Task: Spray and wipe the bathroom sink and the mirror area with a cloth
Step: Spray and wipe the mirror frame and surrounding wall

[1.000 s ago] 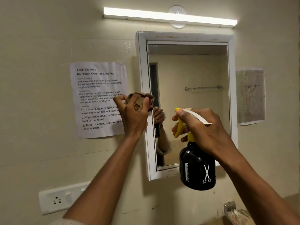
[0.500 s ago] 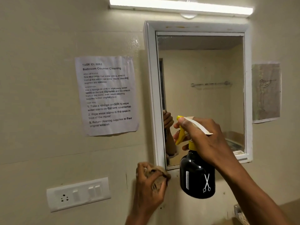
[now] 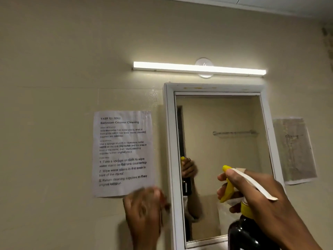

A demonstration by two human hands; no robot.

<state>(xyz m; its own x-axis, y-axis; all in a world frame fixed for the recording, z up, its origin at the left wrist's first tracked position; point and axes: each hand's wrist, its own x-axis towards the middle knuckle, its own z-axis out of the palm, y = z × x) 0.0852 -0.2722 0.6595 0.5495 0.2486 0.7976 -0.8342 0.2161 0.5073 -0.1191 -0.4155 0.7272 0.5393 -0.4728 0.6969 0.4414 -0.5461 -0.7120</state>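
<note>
**Mirror frame under way, sink out of view**

Gripping the spray bottle [image 3: 252, 233] by its neck, the right hand [image 3: 261, 193] keeps fingers on the yellow trigger, nearest and low right. Left of it, the blurred left hand [image 3: 144, 212] is against the mirror [image 3: 221, 159] frame's left edge; whether it clutches a cloth I cannot tell. Judging by this, the glass and sink remain to be wiped.
</note>
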